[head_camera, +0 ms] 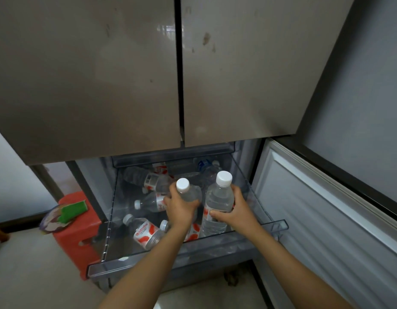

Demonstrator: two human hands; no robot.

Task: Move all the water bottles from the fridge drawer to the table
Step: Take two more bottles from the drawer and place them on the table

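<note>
From the head camera we see the clear fridge drawer (275,225) pulled open. Our left hand (180,208) curls round one upright water bottle (189,194). At its 3 o'clock, our right hand (235,211) grasps a second bottle (218,200), also upright. Both bottles stand over the drawer. Other bottles (146,234) lie on their sides inside it, from 7 to 11 o'clock of the left hand. A red stool (78,235) stands at the drawer's 9 o'clock.

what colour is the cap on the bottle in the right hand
White screw cap, clearest in the head view.
</note>
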